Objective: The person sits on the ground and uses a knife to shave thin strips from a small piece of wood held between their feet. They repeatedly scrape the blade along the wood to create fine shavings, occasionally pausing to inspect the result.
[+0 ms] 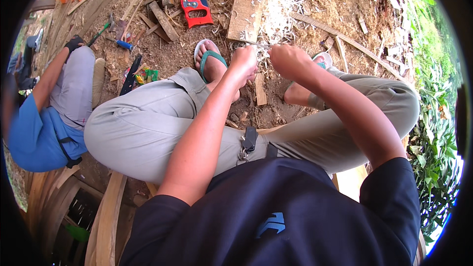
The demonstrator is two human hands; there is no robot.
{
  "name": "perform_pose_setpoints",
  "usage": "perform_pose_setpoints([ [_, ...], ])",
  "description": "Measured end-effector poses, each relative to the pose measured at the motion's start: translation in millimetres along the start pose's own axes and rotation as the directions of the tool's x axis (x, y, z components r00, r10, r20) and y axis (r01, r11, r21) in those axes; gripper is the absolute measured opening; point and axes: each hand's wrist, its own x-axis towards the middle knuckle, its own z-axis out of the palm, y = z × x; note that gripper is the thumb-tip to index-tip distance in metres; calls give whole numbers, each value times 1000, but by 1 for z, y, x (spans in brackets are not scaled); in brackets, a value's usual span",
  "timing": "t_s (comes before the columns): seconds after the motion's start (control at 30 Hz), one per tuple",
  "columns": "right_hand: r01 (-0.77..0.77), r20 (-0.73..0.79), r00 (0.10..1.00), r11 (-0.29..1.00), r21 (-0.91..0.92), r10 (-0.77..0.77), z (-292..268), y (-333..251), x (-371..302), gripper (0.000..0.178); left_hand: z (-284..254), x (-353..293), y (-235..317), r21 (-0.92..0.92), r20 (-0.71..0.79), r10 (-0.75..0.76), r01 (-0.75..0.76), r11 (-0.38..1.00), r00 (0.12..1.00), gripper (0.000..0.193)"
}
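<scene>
My left hand (243, 65) is closed in a fist between my knees; what its fingers hold is hidden. Beside it, on the right, my right hand (290, 62) is closed around one end of a thin, grey, blade-like strip (257, 44). The strip's other end runs to the top of my left fist; whether that hand grips it I cannot tell. Just beyond both hands lies a wide wooden plank (249, 7), with a heap of pale curled shavings (281, 12) along its right side. A narrow wood piece (260, 91) lies below my hands.
A red-handled saw (196, 12) lies beyond my left foot, near wood offcuts (163, 21). Another person (47, 123) in blue sits at my left, a dark-gloved hand near a green-handled tool (100, 33). A long wood strip (345, 39) lies to the right, before green plants (433, 152).
</scene>
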Motion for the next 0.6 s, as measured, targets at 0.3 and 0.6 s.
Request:
perform_pose_setpoints([
  [0.3, -65, -45, 997, 997, -49, 63, 4, -12, -20, 18, 0, 1, -3, 31, -6, -2, 3, 1000, 1000, 26],
  [0.6, -220, -37, 975, 975, -33, 219, 16, -11, 27, 22, -1, 6, -8, 107, -15, 7, -6, 994, 1000, 23],
])
